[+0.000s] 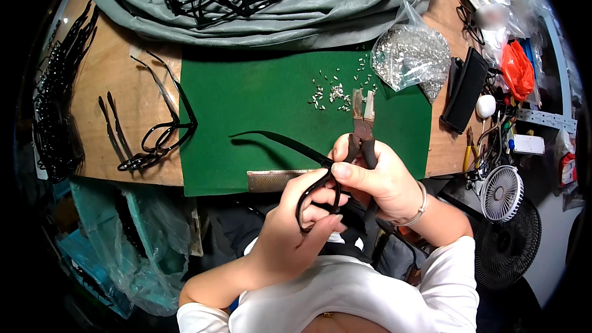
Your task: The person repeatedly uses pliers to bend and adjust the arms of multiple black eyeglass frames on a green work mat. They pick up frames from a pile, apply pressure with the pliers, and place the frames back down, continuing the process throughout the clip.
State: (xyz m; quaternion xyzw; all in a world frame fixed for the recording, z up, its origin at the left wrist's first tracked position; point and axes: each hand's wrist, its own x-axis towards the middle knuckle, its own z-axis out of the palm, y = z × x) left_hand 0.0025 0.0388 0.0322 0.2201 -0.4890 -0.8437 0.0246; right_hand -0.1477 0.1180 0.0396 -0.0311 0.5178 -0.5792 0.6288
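- The left hand [296, 222] covered part of the black eyeglass frame [314, 191], so its lens rim was only partly seen.
- The right hand [376, 182] hid the handles of the pliers [362, 120].
- Small metal parts [333, 92] on the green mat [246, 98] were too tiny to identify.
- A pale object [492, 17] at top right was blurred.
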